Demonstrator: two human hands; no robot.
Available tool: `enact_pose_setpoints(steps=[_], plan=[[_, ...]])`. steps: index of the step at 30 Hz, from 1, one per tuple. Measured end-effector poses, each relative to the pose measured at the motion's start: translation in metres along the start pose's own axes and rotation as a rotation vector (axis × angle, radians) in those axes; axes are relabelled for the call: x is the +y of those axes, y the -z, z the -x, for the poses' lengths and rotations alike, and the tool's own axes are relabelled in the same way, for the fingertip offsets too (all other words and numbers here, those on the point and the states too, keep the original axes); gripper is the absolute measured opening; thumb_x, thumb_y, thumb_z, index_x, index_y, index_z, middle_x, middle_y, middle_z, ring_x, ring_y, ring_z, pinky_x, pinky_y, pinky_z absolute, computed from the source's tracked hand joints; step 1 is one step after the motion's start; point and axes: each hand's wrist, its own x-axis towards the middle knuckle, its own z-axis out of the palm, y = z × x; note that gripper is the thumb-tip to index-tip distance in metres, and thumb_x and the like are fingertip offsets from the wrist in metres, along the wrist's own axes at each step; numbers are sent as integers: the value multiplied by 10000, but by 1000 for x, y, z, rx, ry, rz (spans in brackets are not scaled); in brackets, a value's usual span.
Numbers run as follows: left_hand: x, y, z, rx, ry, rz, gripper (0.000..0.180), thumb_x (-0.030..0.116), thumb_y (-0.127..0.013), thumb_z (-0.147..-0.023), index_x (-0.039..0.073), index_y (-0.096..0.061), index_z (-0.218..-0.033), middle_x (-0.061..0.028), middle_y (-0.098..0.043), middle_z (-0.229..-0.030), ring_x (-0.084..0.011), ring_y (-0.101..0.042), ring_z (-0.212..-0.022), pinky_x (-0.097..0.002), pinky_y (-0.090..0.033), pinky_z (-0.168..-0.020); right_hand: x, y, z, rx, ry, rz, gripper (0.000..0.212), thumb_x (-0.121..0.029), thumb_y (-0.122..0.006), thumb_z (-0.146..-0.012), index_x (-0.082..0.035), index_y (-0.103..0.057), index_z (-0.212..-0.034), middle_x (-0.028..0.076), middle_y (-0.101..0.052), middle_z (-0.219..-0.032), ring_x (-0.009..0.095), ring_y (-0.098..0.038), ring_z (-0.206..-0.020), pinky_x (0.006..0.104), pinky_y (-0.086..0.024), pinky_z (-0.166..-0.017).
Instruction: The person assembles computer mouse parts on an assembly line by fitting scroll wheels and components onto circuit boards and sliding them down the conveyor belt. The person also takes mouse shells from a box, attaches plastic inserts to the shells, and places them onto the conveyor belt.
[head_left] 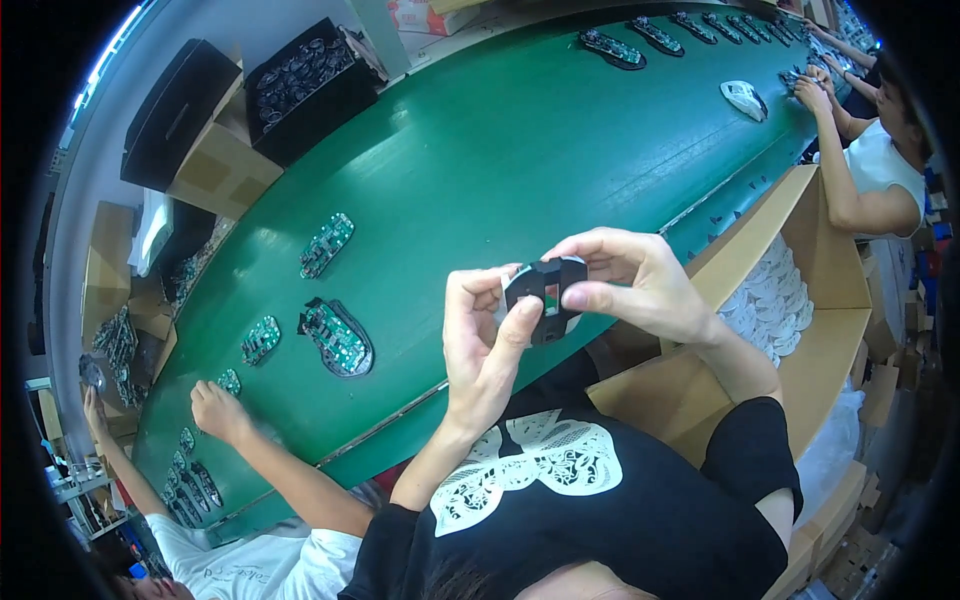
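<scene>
Both of my hands are raised over the near edge of the green bench, closed on a partly black, partly white computer mouse [546, 297]. My left hand [487, 340] grips its left end, with the thumb lying across the black face. My right hand [640, 285] pinches the right end between thumb and fingers. A small rectangular opening shows in the middle of the black face, and white shell peeks out at the sides. Left of my hands, a black mouse base [340, 338] with a green circuit board lies on the bench.
The green bench [480, 160] carries loose circuit boards [327, 245] and a row of mouse bases [612, 48]. A carton of white shells [770, 300] stands to my right. Black bins [310, 85] line the far side. Co-workers' hands [218, 410] work at the left and far right.
</scene>
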Motion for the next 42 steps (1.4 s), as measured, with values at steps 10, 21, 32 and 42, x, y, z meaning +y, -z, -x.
enact_pose_setpoints(steps=[10,21,32,42], plan=[[5,6,-4,-61,11,-88,589,79,-723,-908,-21,-439,-1414,-139,-572,-1294,-199,-556,-1216,-342,-453,-1034,2,6,0,-90,59,232,739,-42,-804,-804,-31,-443,-1449,96,-523,-1403,173,-613,-1163,346,-532,-975],[4,6,-3,-94,-107,-264,643,43,-686,-916,-4,-397,-1488,-145,-528,-1338,-222,-539,-1255,-344,-468,-1024,8,2,1,-17,84,238,841,-46,-845,-760,-58,-404,-1475,96,-564,-1337,164,-643,-1088,333,-568,-929],[-8,12,-5,-43,-205,-467,619,37,-710,-879,4,-466,-1447,-153,-600,-1236,-241,-607,-1142,-340,-502,-927,22,0,0,47,172,357,772,-40,-821,-786,-35,-413,-1442,107,-602,-1228,178,-648,-1081,307,-618,-815],[0,15,4,-124,-324,-455,541,-29,-742,-717,13,-622,-1243,-141,-662,-1130,-247,-626,-952,-327,-504,-849,-8,2,10,-123,127,539,776,-16,-854,-690,-87,-527,-1391,88,-653,-1223,227,-648,-1112,340,-586,-796]])
